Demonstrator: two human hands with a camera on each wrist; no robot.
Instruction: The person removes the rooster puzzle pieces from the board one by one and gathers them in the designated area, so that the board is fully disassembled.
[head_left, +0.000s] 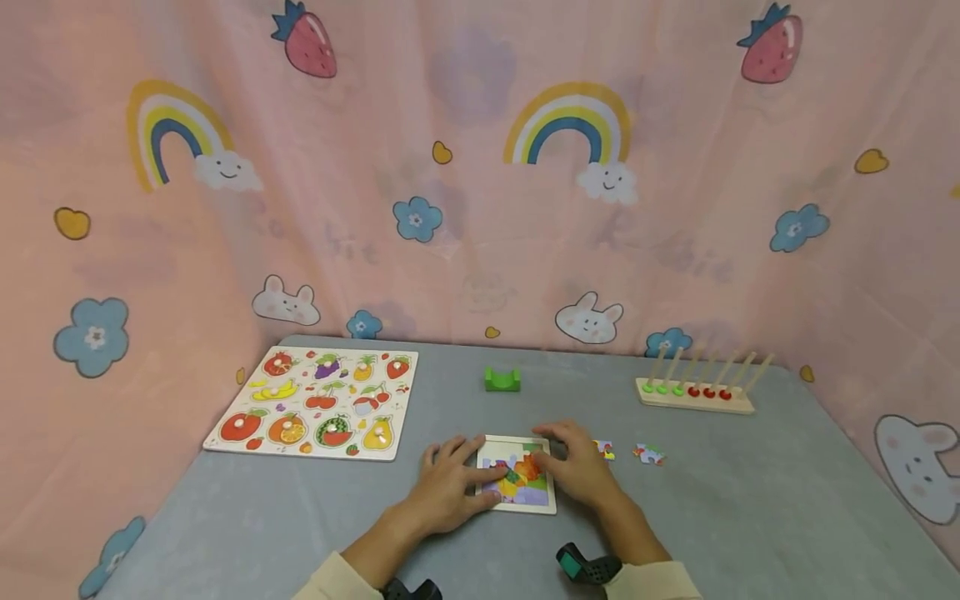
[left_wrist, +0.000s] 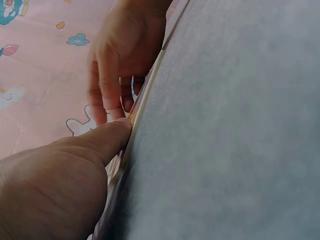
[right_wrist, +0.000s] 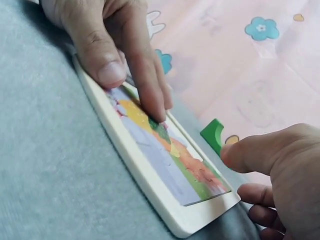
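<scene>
A small jigsaw puzzle (head_left: 532,497) of a colourful picture lies in a pale tray frame (head_left: 517,508) on the table. My left hand (head_left: 448,490) lies along its left side; its extended fingers touch the picture, as the right wrist view (right_wrist: 132,50) also shows. On the right side, my right hand (head_left: 583,468) has its thumb over the picture's edge and its index finger by the far corner. Nothing shows between its thumb and fingers. Two loose puzzle pieces, one (head_left: 648,454) in full view and one (head_left: 606,450) partly hidden by the right hand, lie to the right.
A fruit peg board (head_left: 402,408) lies at the left. Behind the tray stands a green curved block (head_left: 502,381). A wooden peg stand (head_left: 693,402) with green and red beads is at the back right. A patterned pink curtain (head_left: 480,267) hangs behind the table.
</scene>
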